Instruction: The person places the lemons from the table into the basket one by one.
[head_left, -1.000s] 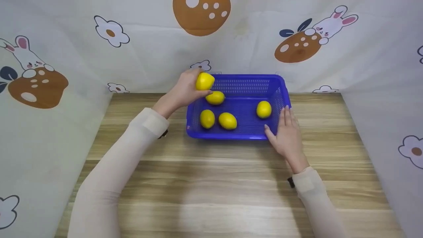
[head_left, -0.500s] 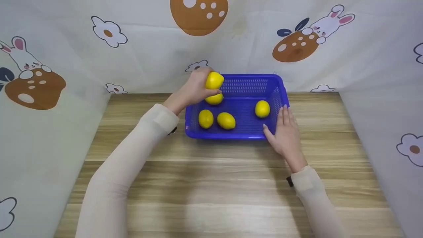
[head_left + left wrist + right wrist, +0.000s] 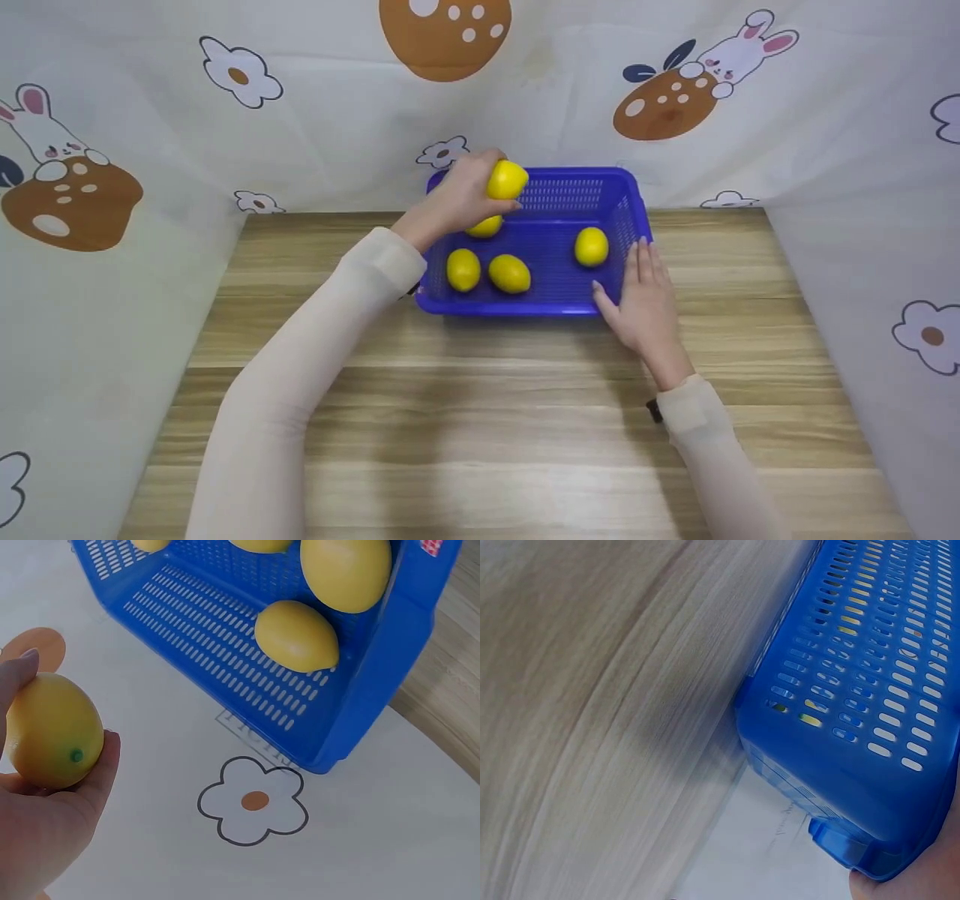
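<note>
My left hand (image 3: 466, 191) grips a yellow lemon (image 3: 508, 180), held above the back left part of a blue plastic basket (image 3: 525, 309). In the left wrist view the lemon's greenish stem end (image 3: 76, 755) shows between thumb and fingers. Several more lemons lie inside the basket: one lemon (image 3: 592, 247) at the right, and a lemon (image 3: 463, 270) and another lemon (image 3: 510, 274) at the front left. Behind those, a lemon (image 3: 485, 227) is partly hidden by my left hand. My right hand (image 3: 646, 311) rests on the basket's front right corner, fingers straight along the rim.
The basket stands on a wood-grain table (image 3: 525, 435), close to the back. A pale patterned cloth (image 3: 337, 112) rises behind it and on both sides. Slotted openings run through the basket wall (image 3: 885, 690).
My left hand has carried the lemon to the right, further over the basket. My right hand has stayed on the basket. The whole head view has shifted slightly.
</note>
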